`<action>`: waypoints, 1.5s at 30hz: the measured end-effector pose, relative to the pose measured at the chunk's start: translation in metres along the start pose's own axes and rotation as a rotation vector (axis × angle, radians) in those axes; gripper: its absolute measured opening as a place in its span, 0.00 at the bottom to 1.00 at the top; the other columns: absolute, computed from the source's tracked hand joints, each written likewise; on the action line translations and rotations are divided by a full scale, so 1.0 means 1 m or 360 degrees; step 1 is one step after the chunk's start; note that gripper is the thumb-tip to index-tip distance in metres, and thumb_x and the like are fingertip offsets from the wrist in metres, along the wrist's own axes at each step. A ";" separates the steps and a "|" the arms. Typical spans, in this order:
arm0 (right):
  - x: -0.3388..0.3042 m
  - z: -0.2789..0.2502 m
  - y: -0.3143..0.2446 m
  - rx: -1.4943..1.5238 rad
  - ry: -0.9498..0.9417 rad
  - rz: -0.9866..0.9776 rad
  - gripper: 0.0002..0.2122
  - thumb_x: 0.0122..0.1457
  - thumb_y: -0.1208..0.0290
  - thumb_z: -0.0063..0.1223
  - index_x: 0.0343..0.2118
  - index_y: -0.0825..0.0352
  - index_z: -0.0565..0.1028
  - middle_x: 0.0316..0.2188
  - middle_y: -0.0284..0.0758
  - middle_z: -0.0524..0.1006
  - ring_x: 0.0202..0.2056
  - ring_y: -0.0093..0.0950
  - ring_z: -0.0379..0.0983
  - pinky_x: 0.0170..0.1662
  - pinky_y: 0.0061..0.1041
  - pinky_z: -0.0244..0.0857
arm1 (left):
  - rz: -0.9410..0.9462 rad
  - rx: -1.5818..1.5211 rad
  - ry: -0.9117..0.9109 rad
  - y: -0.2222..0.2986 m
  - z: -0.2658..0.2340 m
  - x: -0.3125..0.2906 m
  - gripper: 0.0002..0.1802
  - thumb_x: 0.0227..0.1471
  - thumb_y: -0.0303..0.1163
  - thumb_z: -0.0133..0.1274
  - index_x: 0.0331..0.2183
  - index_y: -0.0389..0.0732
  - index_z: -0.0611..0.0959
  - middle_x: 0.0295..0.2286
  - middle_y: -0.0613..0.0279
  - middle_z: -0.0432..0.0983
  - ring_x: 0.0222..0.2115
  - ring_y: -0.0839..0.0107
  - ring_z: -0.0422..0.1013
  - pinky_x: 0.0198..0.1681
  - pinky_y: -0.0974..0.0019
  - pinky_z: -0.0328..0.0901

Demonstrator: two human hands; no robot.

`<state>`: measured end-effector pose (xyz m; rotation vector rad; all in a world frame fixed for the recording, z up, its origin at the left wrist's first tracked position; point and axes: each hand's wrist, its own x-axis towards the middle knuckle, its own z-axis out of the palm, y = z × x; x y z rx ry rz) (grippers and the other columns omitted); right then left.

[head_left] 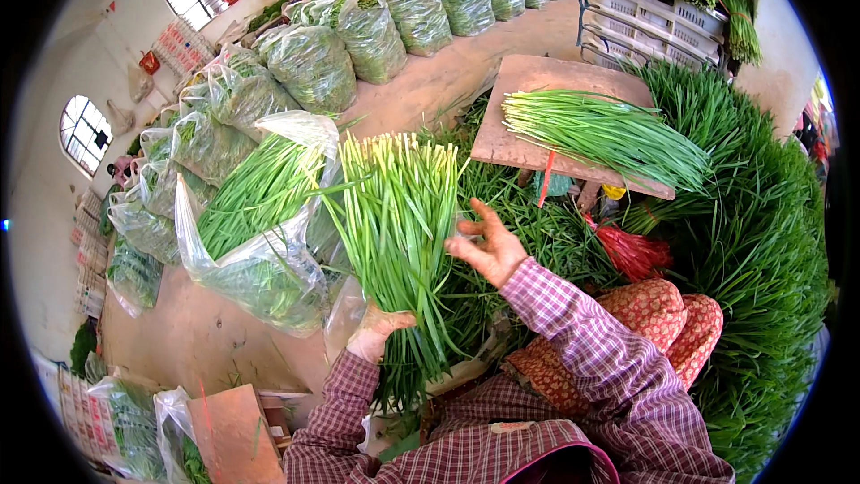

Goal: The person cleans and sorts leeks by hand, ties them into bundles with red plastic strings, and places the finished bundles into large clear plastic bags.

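A thick bundle of garlic chives (400, 215) stands nearly upright in front of me, pale cut ends at the top. Wrapped round its lower part is my left hand (380, 332), thumb across the leaves. My right hand (488, 242) is raised just right of the bundle with its fingers apart and nothing seen in them. Left of the bundle sits an open clear plastic bag (260, 273) with more chives inside. Another pile of chives (605, 136) lies across a low wooden board (528, 76) ahead to the right.
Filled plastic bags (309, 63) line up in a curve at the back and left. A heap of loose chives (752, 287) rises at my right. Red ties (634, 246) hang below the board. Stacked grey crates (649, 22) stand at the far right; a small brown stool (235, 439) is near left.
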<state>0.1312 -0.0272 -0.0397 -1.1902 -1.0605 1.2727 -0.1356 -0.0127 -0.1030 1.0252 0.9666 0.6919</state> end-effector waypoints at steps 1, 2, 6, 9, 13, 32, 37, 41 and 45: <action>-0.002 0.005 -0.010 -0.0020 0.0017 0.0027 0.46 0.49 0.57 0.61 0.62 0.65 0.40 0.54 0.52 0.58 0.46 0.35 0.69 0.47 0.28 0.68 | 0.0017 0.0038 0.0008 0.017 0.017 -0.007 0.43 0.36 0.21 0.64 0.53 0.35 0.61 0.36 0.58 0.76 0.36 0.66 0.74 0.39 0.65 0.71; -0.006 0.012 -0.022 -0.0342 -0.0006 0.0100 0.52 0.44 0.53 0.64 0.62 0.65 0.37 0.55 0.56 0.56 0.48 0.39 0.68 0.47 0.32 0.69 | 0.0029 0.0077 0.0027 0.029 0.030 -0.013 0.42 0.35 0.21 0.64 0.52 0.35 0.62 0.35 0.59 0.76 0.35 0.66 0.74 0.39 0.65 0.71; -0.002 0.034 -0.004 -0.1153 0.0393 -0.0277 0.57 0.36 0.48 0.68 0.62 0.69 0.40 0.52 0.58 0.62 0.46 0.49 0.69 0.53 0.36 0.62 | 0.0055 0.0207 -0.0061 0.048 0.045 -0.020 0.35 0.34 0.20 0.64 0.47 0.35 0.68 0.35 0.60 0.75 0.33 0.68 0.75 0.39 0.65 0.71; -0.005 0.028 -0.018 -0.0933 0.0196 -0.0034 0.51 0.41 0.56 0.65 0.61 0.70 0.42 0.44 0.57 0.70 0.44 0.49 0.70 0.52 0.36 0.63 | -0.0140 0.0188 0.0007 0.042 0.029 -0.016 0.38 0.34 0.20 0.65 0.49 0.35 0.66 0.32 0.59 0.76 0.33 0.66 0.75 0.38 0.66 0.72; 0.004 0.005 0.000 -0.1044 0.0305 -0.0139 0.37 0.48 0.70 0.51 0.60 0.70 0.46 0.29 0.51 0.76 0.34 0.47 0.73 0.42 0.38 0.67 | -0.0120 0.0225 0.0040 0.042 0.026 -0.022 0.43 0.30 0.15 0.65 0.51 0.35 0.64 0.41 0.53 0.72 0.36 0.61 0.74 0.38 0.62 0.73; 0.044 -0.025 0.053 -0.0348 -0.0096 0.0172 0.49 0.44 0.40 0.57 0.59 0.71 0.48 0.50 0.53 0.65 0.49 0.42 0.67 0.45 0.35 0.67 | -0.0143 0.0850 0.0010 0.030 0.005 0.001 0.58 0.29 0.20 0.68 0.54 0.28 0.44 0.45 0.43 0.67 0.37 0.61 0.73 0.42 0.63 0.70; 0.012 -0.021 -0.017 -0.1318 -0.0115 0.0085 0.31 0.49 0.46 0.52 0.41 0.76 0.71 0.34 0.53 0.75 0.40 0.44 0.72 0.46 0.36 0.66 | -0.0117 0.0849 0.0030 0.041 -0.005 -0.017 0.60 0.27 0.24 0.70 0.53 0.26 0.45 0.47 0.43 0.65 0.41 0.61 0.71 0.45 0.59 0.67; -0.001 -0.041 -0.029 -0.1881 -0.0099 -0.0098 0.19 0.55 0.54 0.46 0.37 0.69 0.73 0.26 0.44 0.78 0.31 0.39 0.76 0.36 0.38 0.71 | -0.0224 0.0681 -0.0051 0.057 0.006 -0.022 0.62 0.25 0.27 0.72 0.53 0.25 0.45 0.48 0.43 0.64 0.43 0.61 0.70 0.48 0.57 0.65; -0.002 -0.060 -0.043 -0.2180 -0.0182 0.0005 0.18 0.56 0.54 0.48 0.42 0.64 0.71 0.18 0.37 0.77 0.20 0.34 0.75 0.22 0.34 0.70 | -0.0088 0.1168 -0.0140 0.044 -0.018 -0.014 0.63 0.28 0.28 0.71 0.56 0.25 0.44 0.50 0.41 0.62 0.46 0.58 0.68 0.49 0.54 0.64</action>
